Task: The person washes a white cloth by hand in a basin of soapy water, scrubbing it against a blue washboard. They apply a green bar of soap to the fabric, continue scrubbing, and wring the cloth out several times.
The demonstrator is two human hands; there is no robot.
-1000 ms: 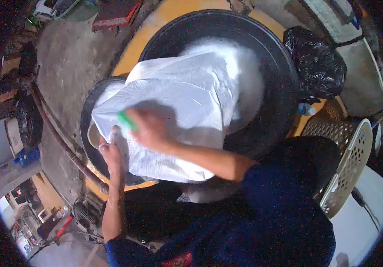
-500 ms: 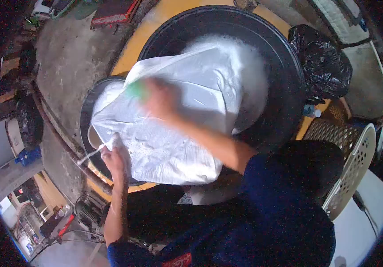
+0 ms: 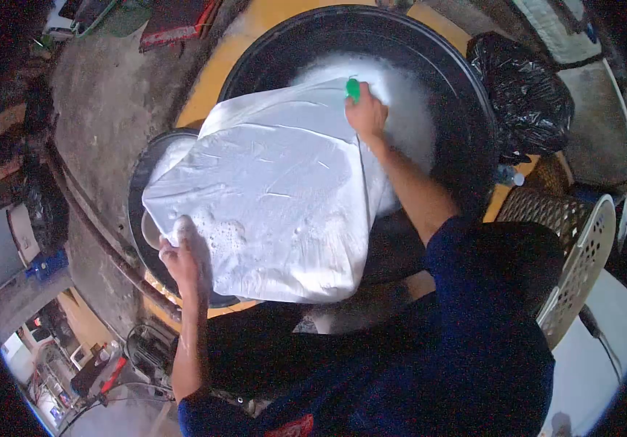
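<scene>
A wet white cloth (image 3: 277,182) with soap bubbles is spread across a large black tub (image 3: 452,197) and a smaller dark basin (image 3: 139,218) on the left. What supports the cloth underneath is hidden. My left hand (image 3: 182,258) is closed on the cloth's lower left edge, with foam on the fingers. At the cloth's far right corner, my right hand (image 3: 367,116) grips a small green scrub brush (image 3: 353,89), its underside out of sight. Suds (image 3: 408,109) fill the tub beside that hand.
A black plastic bag (image 3: 521,98) sits right of the tub, near a plastic bottle (image 3: 509,175). A perforated basket (image 3: 579,255) stands by my right side. A long pipe (image 3: 91,211) runs along the left, with a red-edged dark item (image 3: 179,22) on the floor beyond.
My right hand has swept the green scrub brush from the cloth's left side to its far right corner. My left hand keeps its hold on the edge.
</scene>
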